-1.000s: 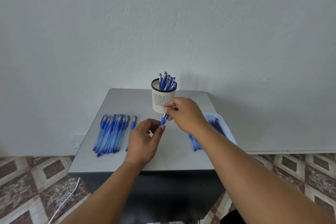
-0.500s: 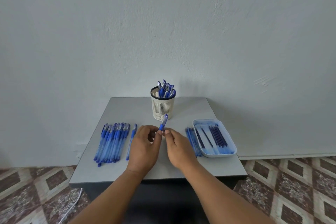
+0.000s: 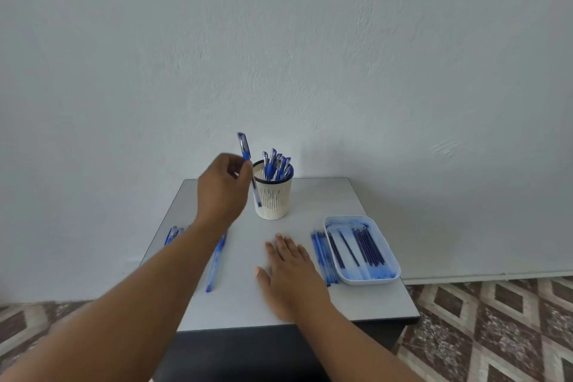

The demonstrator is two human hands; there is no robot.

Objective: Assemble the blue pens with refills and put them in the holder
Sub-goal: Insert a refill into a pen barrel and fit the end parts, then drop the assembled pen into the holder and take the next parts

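Blue pen [image 3: 245, 153] is pinched in the left hand [image 3: 221, 192], held near-upright, cap end up, just left of the holder [image 3: 273, 195] rim, not yet inside. Its lower end shows in front of the holder wall. Holder sits at the far middle of the table [image 3: 356, 298] and already carries a bunch of assembled pens [image 3: 277, 164], so a fair share is done. Right hand [image 3: 293, 270] is released, fingers straight, lying flat on the table near centre, holding nothing. Left to do, by my read: drop this pen in, then work through the loose pens [image 3: 217, 257] on the left, mostly hidden under the left forearm, so count unclear. Refills [image 3: 366, 246] remain in the white tray [image 3: 389, 279] at right, with more blue pieces [image 3: 322, 254] lying just beside its left wall.
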